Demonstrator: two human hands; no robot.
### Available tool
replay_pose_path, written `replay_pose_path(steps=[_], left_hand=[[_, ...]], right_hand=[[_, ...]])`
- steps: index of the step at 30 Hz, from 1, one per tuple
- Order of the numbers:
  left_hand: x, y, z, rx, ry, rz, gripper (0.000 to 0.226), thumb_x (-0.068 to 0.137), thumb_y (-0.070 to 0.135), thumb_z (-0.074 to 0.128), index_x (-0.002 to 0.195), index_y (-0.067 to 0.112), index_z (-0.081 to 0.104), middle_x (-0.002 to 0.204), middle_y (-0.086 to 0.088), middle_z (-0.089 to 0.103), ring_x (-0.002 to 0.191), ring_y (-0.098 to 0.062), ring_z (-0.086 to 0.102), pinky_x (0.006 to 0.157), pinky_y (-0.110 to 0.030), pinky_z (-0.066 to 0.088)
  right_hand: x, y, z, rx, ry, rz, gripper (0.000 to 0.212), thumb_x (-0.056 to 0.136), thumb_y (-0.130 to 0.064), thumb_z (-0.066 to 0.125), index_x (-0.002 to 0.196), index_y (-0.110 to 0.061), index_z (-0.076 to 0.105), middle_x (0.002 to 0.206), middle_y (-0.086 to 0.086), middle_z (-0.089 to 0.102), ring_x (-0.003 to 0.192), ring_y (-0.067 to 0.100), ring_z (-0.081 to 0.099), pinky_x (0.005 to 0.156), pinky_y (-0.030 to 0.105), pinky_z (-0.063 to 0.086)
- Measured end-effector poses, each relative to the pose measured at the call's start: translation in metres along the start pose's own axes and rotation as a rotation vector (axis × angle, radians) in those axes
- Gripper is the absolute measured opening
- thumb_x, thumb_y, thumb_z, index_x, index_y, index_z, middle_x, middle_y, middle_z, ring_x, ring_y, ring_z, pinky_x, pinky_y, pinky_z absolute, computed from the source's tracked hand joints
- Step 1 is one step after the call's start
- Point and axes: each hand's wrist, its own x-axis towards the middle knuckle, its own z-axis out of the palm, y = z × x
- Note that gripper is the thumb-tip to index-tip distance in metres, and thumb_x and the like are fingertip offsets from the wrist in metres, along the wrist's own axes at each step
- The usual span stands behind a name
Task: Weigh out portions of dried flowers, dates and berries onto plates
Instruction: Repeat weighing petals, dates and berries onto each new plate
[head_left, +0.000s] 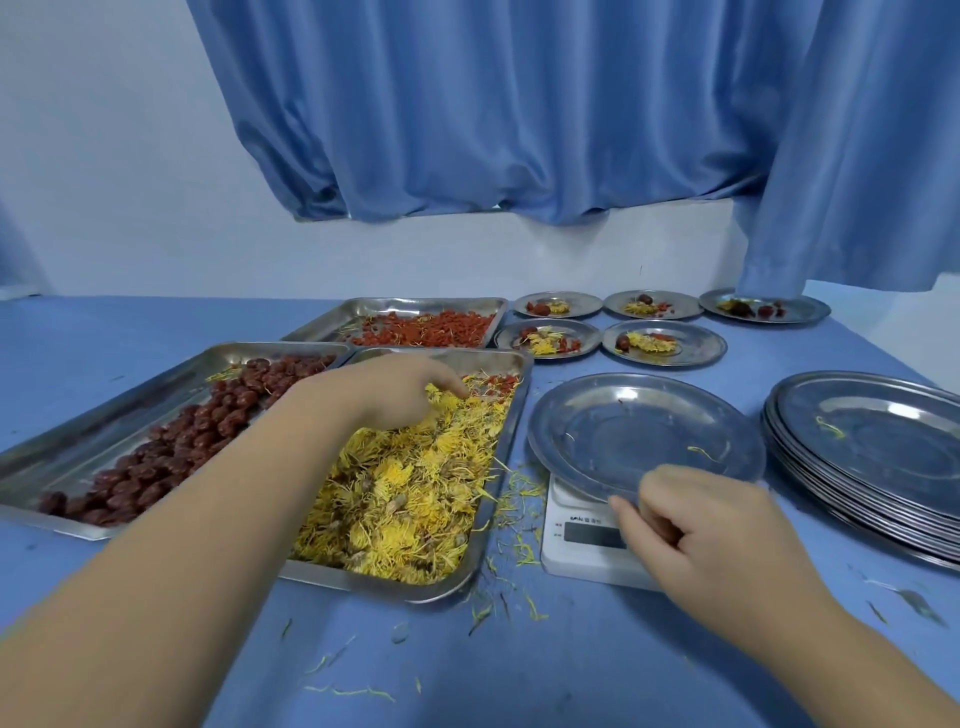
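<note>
The scale (571, 561) is half hidden by the right hand (722, 530) — grip unclear. Flowers (410, 493) are clutched in their tray (511, 441) by the left hand (395, 389).

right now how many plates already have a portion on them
5: three in the far row, left plate, middle plate, right plate; two just in front, front left plate and front right plate. None seem hidden.

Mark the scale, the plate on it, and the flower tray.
scale (576, 562), head view, white casing below the display.
plate on the scale (631, 434), head view, bare centre.
flower tray (510, 441), head view, right-hand rim.
</note>
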Motion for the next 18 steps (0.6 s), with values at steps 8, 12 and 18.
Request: replay_pose_path(steps=[8, 12, 18], left_hand=[[0.005, -0.009, 0.003, 0.096, -0.033, 0.0, 0.04, 0.084, 0.014, 0.069, 0.118, 0.035, 0.064, 0.129, 0.002, 0.059, 0.114, -0.015, 0.056, 0.096, -0.034, 0.047], [-0.003, -0.016, -0.006, 0.042, 0.11, -0.004, 0.029, 0.085, 0.027, 0.069, 0.112, 0.038, 0.064, 0.112, 0.007, 0.062, 0.099, -0.014, 0.06, 0.079, -0.031, 0.048], [-0.009, -0.02, -0.016, -0.05, 0.246, -0.006, 0.019, 0.089, 0.038, 0.063, 0.107, 0.036, 0.067, 0.089, 0.015, 0.064, 0.084, -0.003, 0.059, 0.072, -0.028, 0.047]], right_hand=[[0.0, 0.006, -0.002, 0.02, -0.023, 0.008, 0.043, 0.083, -0.03, 0.056, 0.057, -0.023, 0.023, 0.051, -0.01, 0.025, 0.044, 0.013, 0.031, 0.041, 0.029, 0.032], [-0.001, 0.006, -0.003, 0.051, -0.02, 0.026, 0.045, 0.08, -0.025, 0.061, 0.057, -0.023, 0.022, 0.05, -0.009, 0.024, 0.045, 0.015, 0.032, 0.041, 0.03, 0.033], [0.001, 0.008, -0.003, 0.083, -0.022, 0.045, 0.054, 0.081, -0.018, 0.069, 0.057, -0.024, 0.021, 0.05, -0.009, 0.024, 0.046, 0.017, 0.033, 0.042, 0.033, 0.034]])
